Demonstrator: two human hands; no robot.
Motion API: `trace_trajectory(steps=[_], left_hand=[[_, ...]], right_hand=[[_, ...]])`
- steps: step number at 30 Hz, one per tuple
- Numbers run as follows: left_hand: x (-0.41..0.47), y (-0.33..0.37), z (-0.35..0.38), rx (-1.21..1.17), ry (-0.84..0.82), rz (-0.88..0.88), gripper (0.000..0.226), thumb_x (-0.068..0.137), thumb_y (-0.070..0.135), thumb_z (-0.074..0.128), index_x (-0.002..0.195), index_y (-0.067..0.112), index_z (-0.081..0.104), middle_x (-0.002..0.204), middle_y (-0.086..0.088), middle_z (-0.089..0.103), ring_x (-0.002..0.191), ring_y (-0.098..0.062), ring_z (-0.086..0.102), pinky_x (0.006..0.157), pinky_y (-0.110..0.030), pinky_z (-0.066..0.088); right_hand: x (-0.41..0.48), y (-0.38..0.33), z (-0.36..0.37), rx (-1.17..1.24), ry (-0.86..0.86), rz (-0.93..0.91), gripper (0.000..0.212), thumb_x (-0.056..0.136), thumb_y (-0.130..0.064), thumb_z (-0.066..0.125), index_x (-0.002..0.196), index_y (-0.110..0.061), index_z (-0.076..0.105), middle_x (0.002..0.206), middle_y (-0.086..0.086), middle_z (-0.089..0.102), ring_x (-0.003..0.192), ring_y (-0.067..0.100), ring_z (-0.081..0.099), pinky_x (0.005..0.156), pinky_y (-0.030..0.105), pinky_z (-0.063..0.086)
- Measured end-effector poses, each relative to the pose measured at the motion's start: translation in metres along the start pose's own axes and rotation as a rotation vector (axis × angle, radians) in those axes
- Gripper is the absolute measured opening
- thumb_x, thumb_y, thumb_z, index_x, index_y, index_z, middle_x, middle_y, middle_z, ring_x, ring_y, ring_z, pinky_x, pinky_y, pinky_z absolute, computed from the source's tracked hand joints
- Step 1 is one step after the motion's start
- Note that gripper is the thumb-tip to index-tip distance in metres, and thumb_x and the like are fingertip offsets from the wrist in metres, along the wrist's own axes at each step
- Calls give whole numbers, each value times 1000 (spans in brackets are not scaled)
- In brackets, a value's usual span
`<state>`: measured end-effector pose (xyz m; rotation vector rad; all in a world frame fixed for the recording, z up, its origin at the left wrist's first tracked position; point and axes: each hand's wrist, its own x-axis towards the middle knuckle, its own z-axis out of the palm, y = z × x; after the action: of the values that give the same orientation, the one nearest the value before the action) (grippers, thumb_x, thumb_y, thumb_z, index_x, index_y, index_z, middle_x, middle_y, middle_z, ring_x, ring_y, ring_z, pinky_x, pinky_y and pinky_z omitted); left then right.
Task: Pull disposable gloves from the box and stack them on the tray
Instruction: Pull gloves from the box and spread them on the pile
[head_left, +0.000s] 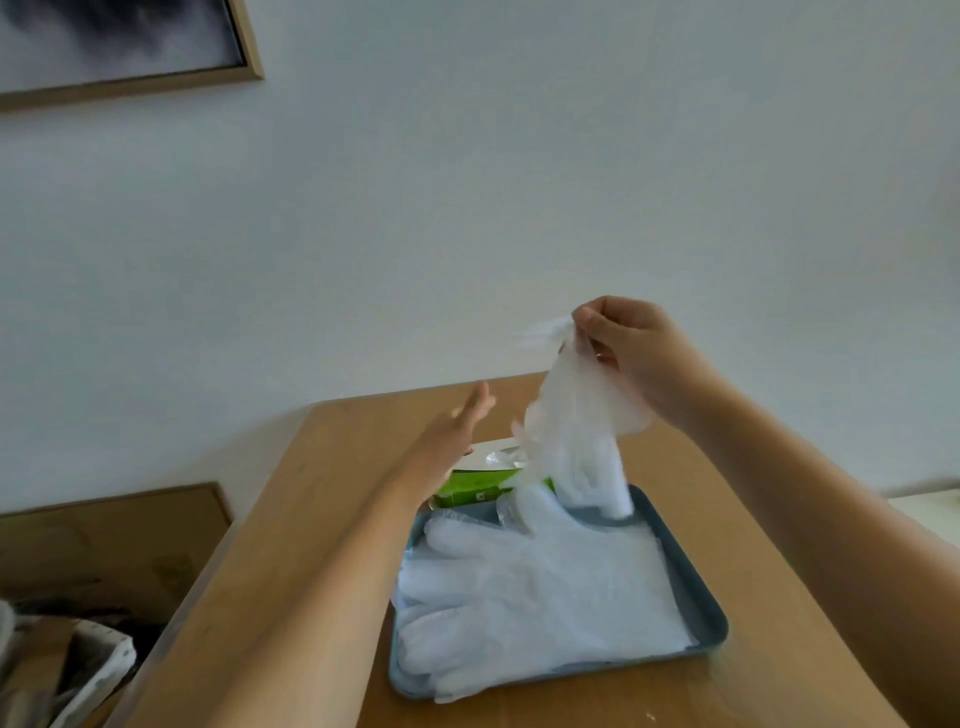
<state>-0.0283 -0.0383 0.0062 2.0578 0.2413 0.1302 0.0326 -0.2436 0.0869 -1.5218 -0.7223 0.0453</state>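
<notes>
A clear glove (576, 431) dangles near the green box (470, 486); stacked gloves (545, 587) fill the grey tray (719, 629)

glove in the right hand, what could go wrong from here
1. The right hand pinches the glove only at its top, so it may land crumpled rather than flat on the stack.
2. The stack overhangs the tray rim on the left, so another glove could slide off.

Pinches a clear glove (576, 441) in the right hand (639, 358) above the tray (698, 582)'s far edge; left hand (452, 441) flat, seemingly on the box (478, 486).
</notes>
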Motion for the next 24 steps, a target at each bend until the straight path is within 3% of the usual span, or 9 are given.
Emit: trace_trajectory(steps=[3, 7, 9, 12, 15, 17, 19, 22, 24], left_hand=[[-18, 28, 8, -372, -187, 141, 102, 64, 88, 24, 137, 21, 46, 140, 6, 52, 134, -11, 44, 114, -27, 26], [-37, 53, 21, -357, -344, 214, 72, 67, 75, 62, 113, 20, 66, 111, 9, 66, 107, -5, 59, 93, -16, 44], [-44, 56, 26, -390, -290, 200, 59, 64, 66, 74, 94, 16, 67, 91, 1, 61, 88, -13, 55, 81, -22, 42], [-46, 56, 38, -392, -195, 99, 29, 84, 31, 72, 94, 4, 65, 90, -8, 62, 89, -22, 56, 86, -32, 47], [-44, 53, 43, -452, -72, 80, 30, 86, 16, 68, 100, -10, 65, 91, -15, 64, 88, -25, 59, 85, -35, 50], [-40, 51, 43, -526, -20, 73, 25, 90, 14, 64, 101, -8, 67, 95, -18, 69, 87, -24, 64, 82, -33, 53], [-33, 46, 41, -590, 19, 58, 18, 93, 11, 59, 97, -4, 68, 91, -13, 72, 81, -20, 68, 78, -30, 55], [-23, 39, 35, -624, 85, 9, 18, 95, 11, 56, 88, 2, 69, 84, -13, 70, 78, -22, 65, 78, -33, 52], [-15, 31, 29, -589, 127, -30, 22, 97, 14, 54, 86, 2, 69, 78, -12, 69, 71, -20, 65, 70, -30, 51]], right_hand=[[-12, -6, -2, -117, -59, 32, 34, 98, -24, 52, 65, -17, 56, 57, 0, 55, 54, 12, 48, 55, 21, 39], [-22, -7, 1, -214, -56, 36, 33, 98, -21, 52, 66, -15, 54, 43, -14, 47, 38, 1, 38, 42, 12, 33], [-26, -4, 1, -249, -33, 42, 30, 96, -21, 55, 67, -14, 56, 44, -12, 50, 36, 0, 39, 39, 11, 32], [-31, 1, 3, -304, 13, 49, 26, 94, -26, 60, 71, -14, 61, 51, -10, 56, 43, 2, 47, 43, 12, 37], [-30, 10, 0, -340, 42, 95, 30, 86, -43, 65, 90, -14, 63, 76, -5, 66, 65, 10, 58, 57, 21, 45], [-30, 13, -9, -361, -64, 181, 46, 76, -52, 71, 106, -20, 59, 91, -8, 66, 80, 7, 61, 67, 21, 49], [-33, 20, -19, -334, -250, 240, 52, 70, -47, 80, 112, -23, 60, 99, -6, 69, 90, 10, 66, 77, 25, 54], [-35, 40, -31, -283, -264, 258, 28, 72, -18, 82, 96, -10, 70, 87, 4, 73, 78, 15, 69, 71, 27, 57], [-33, 53, -38, -267, -146, 260, 24, 75, -20, 81, 84, -2, 68, 76, 11, 69, 68, 16, 64, 64, 29, 53]])
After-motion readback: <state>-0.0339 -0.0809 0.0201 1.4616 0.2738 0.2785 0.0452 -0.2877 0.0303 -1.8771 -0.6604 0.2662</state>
